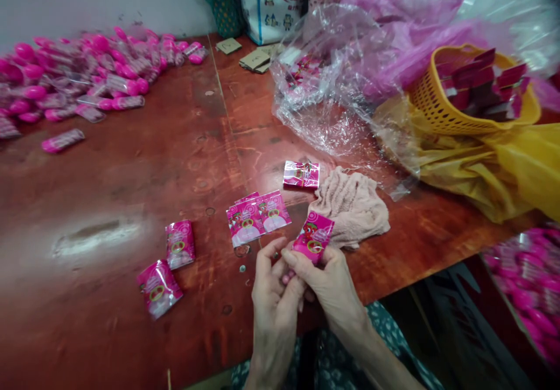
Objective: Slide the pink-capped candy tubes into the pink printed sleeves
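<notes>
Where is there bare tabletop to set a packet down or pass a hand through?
The widest bare stretch of the table runs between the pile of pink wrapped items at far left and the loose packets near the hands. Bare wood also lies right of the cloth, below the yellow bag. The far right is crowded with clear plastic and a yellow basket.

Pink sachet pinched between both hands, above red table.

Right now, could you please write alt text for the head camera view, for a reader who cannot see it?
Two bare hands, left hand and right hand, meet at the near edge of a reddish wooden table, holding a small pink sachet. More sachets and a beige cloth lie nearby; a yellow basket stands to the right.
</notes>
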`<state>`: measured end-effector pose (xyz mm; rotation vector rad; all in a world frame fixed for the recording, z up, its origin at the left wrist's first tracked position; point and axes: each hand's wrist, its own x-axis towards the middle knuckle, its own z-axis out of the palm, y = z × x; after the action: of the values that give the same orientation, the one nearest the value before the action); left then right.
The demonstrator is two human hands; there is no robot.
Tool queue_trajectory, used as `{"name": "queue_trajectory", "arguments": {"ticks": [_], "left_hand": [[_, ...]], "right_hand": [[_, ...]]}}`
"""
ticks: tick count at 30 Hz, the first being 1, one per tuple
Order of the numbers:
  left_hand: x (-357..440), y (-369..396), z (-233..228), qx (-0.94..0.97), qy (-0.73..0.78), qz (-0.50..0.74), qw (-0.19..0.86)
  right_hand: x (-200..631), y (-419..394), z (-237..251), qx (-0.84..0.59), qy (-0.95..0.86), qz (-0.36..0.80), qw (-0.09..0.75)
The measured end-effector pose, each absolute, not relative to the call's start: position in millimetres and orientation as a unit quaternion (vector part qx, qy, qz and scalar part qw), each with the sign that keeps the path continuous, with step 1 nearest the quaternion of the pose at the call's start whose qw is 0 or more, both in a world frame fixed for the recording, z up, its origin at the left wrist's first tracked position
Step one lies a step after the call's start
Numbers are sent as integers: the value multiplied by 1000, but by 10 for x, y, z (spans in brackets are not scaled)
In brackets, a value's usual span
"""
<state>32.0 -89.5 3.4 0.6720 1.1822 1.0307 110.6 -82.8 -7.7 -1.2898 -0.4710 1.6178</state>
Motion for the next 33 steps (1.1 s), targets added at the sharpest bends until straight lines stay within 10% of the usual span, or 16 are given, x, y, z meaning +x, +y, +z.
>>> {"name": "queue_trajectory", "arguments": {"ticks": [23,33], "left_hand": [[-33,-724,-57,410,561,401,597],[165,-609,15,118,490,502,703]], "right_hand": [[1219,-839,-9,-551,-254,665,435],[1174,-923,39,-522,-388,660,376]]}}
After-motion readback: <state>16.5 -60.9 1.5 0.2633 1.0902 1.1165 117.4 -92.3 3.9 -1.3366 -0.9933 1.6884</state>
